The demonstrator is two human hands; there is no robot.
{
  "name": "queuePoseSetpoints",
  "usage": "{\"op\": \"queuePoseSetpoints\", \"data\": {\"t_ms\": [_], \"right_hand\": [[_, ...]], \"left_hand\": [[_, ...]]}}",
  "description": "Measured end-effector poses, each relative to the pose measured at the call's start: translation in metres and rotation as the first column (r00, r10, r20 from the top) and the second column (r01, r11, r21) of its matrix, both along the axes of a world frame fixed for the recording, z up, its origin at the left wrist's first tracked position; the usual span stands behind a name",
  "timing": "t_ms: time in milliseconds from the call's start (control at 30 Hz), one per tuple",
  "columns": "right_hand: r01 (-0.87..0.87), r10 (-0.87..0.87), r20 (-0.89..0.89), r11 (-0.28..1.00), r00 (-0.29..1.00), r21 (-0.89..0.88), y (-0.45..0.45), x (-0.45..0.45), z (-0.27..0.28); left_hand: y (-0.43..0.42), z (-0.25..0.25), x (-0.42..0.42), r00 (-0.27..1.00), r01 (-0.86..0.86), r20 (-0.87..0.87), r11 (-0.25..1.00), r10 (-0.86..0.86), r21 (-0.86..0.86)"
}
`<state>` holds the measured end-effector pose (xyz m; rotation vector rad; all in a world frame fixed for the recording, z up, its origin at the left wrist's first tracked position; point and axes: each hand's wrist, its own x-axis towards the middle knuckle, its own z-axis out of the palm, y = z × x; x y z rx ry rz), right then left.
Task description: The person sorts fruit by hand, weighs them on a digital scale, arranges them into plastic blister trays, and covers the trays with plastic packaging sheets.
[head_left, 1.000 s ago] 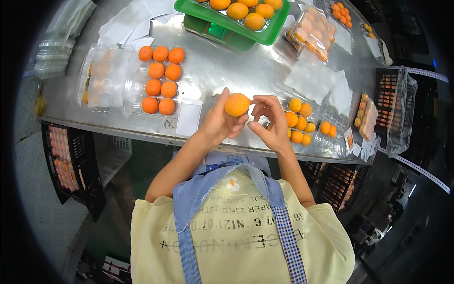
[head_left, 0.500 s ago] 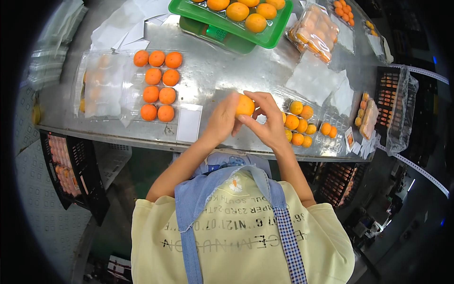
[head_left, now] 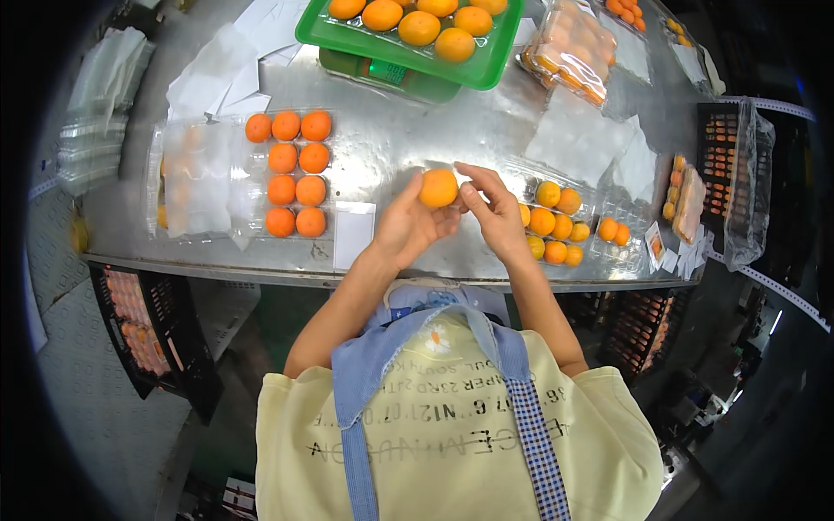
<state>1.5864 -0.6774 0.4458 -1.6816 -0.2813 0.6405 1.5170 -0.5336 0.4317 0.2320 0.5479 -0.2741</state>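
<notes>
My left hand (head_left: 408, 224) holds an orange (head_left: 438, 188) at its fingertips, above the metal table. Close by the fruit's right side is my right hand (head_left: 497, 215), its thumb and index finger apart; whether they touch the fruit I cannot tell. Left of my hands, a clear plastic tray (head_left: 252, 187) holds deep-orange fruits (head_left: 282, 158) in two columns. Its lid side is covered with a white sheet (head_left: 198, 174). On the right, another clear tray (head_left: 591, 204) carries several yellower oranges (head_left: 542, 221). A white card (head_left: 354, 234) lies beside the left tray.
A green scale (head_left: 391, 82) at the back bears a tray of oranges. Packed fruit (head_left: 573, 52) stands to its right. Stacked clear trays (head_left: 102, 113) are at far left, with white sheets (head_left: 213, 69) nearby. Black crates (head_left: 161, 334) stand below the table's front edge (head_left: 217, 267).
My hands have parted slightly. The orange now shows more fully in my left fingers, and the left palm has turned upward. The whole view has shifted a little.
</notes>
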Motion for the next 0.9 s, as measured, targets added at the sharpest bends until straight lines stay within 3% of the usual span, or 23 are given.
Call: {"op": "queuePoseSetpoints", "data": {"t_ms": [100,200,333,400,433,500,567,633,700,733,767,867,900], "right_hand": [[0.075,-0.073,0.061,0.997,0.995,-0.029,0.0,-0.001,-0.002],[0.062,-0.06,0.034,0.997,0.998,-0.044,-0.005,-0.001,-0.006],[0.031,-0.029,0.034,0.999,0.999,-0.042,-0.006,-0.005,-0.011],[0.015,-0.002,0.16,0.996,0.987,-0.082,-0.002,-0.008,0.0],[0.013,0.011,0.228,0.994,0.974,-0.104,0.001,-0.01,0.006],[-0.04,0.202,0.641,0.965,0.741,-0.258,0.002,-0.007,0.001],[-0.071,0.27,0.6,0.94,0.753,-0.333,-0.005,-0.01,-0.016],[-0.03,0.199,0.599,0.959,0.776,-0.28,-0.018,-0.008,-0.02],[0.048,0.013,0.27,0.975,0.963,-0.218,-0.052,0.012,-0.013],[0.082,-0.069,0.076,0.981,0.995,-0.174,-0.064,0.018,-0.008],[0.2,-0.201,0.027,0.934,0.979,-0.295,-0.088,0.041,0.003],[0.551,-0.506,0.334,0.833,0.795,-0.048,-0.235,0.153,0.041],[0.694,-0.663,0.406,0.714,0.629,0.092,-0.277,0.195,0.082]], "left_hand": [[0.002,-0.016,-0.002,0.983,-0.162,0.069,0.977,0.173,-0.142],[0.007,-0.025,-0.003,0.955,-0.22,0.138,0.941,0.261,-0.258],[0.007,-0.03,-0.004,0.957,-0.234,0.092,0.921,0.275,-0.313],[0.005,-0.03,-0.005,0.96,-0.238,0.075,0.928,0.27,-0.288],[0.004,-0.029,-0.008,0.968,-0.229,0.068,0.963,0.24,-0.144],[-0.008,-0.026,-0.004,0.985,-0.156,0.098,0.981,0.145,0.119],[-0.025,-0.033,-0.005,0.991,-0.064,0.13,0.944,0.023,0.325],[-0.029,-0.025,-0.006,0.987,0.036,0.135,0.941,-0.086,0.337],[-0.036,0.001,-0.003,0.988,0.132,0.025,0.924,-0.151,0.358],[-0.04,0.006,-0.002,0.98,0.173,0.023,0.901,-0.198,0.397],[-0.04,0.007,-0.003,0.972,0.206,0.014,0.875,-0.236,0.438],[-0.036,-0.009,-0.008,0.936,0.306,-0.002,0.811,-0.352,0.499],[-0.036,-0.014,-0.009,0.923,0.336,-0.01,0.793,-0.385,0.508]]}}
